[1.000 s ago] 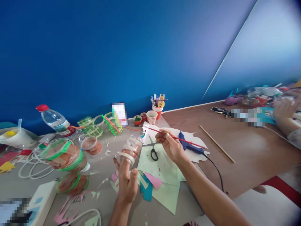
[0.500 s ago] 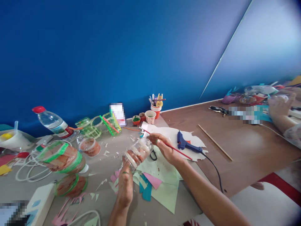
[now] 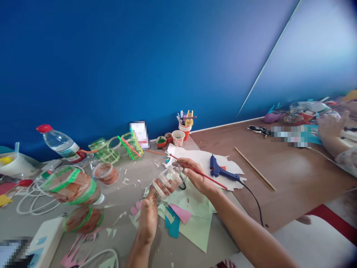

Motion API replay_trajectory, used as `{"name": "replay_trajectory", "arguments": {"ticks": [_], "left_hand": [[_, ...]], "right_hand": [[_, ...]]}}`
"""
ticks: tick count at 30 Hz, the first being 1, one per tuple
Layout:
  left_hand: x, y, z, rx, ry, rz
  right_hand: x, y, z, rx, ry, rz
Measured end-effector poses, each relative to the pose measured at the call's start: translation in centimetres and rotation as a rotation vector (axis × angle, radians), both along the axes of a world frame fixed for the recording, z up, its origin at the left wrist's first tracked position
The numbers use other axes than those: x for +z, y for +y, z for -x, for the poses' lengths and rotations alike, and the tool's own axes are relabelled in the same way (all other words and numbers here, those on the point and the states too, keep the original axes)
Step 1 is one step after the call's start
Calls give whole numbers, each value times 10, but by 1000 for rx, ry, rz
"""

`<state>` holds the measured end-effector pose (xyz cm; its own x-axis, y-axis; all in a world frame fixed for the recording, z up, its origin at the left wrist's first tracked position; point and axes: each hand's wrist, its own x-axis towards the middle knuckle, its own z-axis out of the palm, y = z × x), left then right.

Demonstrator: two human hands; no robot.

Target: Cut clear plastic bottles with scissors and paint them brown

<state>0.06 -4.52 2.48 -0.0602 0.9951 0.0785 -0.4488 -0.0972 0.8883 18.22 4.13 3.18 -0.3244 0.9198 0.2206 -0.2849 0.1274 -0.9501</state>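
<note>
A clear plastic bottle piece point(image 3: 167, 182), streaked with reddish-brown paint, is tilted above the table in front of me. My left hand point(image 3: 148, 217) grips its lower left end, with the fingers partly hidden behind it. A thin red stick like a paintbrush handle point(image 3: 208, 176) lies in the grasp of my right hand point(image 3: 196, 175), whose fingertips are at the upper right end of the bottle piece. Beneath both hands are pale green paper point(image 3: 196, 227), teal scraps point(image 3: 173, 223) and a pink scrap point(image 3: 181, 214). Scissors, partly hidden, show a black handle point(image 3: 183, 185).
A blue glue gun point(image 3: 223, 170) rests on white paper at right, its cord trailing forward. Beyond it lies a wooden stick point(image 3: 255, 168). Painted containers point(image 3: 75, 186), a water bottle point(image 3: 63, 145) and a power strip point(image 3: 46, 240) stand left. Another person's hand point(image 3: 331, 128) is far right.
The bottle piece has moved slightly right and turned between my hands. My left hand has shifted a little on its end. My right hand stays nearly in place with the red stick.
</note>
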Motion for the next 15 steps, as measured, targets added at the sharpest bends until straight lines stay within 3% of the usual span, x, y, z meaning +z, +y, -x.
{"name": "replay_trajectory", "arguments": {"ticks": [3, 9, 12, 15], "left_hand": [[10, 1, -3, -75, -67, -27], [19, 3, -6, -58, -131, 43], [14, 4, -6, -29, -114, 53], [0, 6, -1, 134, -29, 87]], "right_hand": [[-2, 2, 2, 24, 48, 1], [-5, 1, 8, 54, 109, -31], [-3, 1, 9, -20, 100, -72], [2, 1, 8, -150, 183, -112]]}}
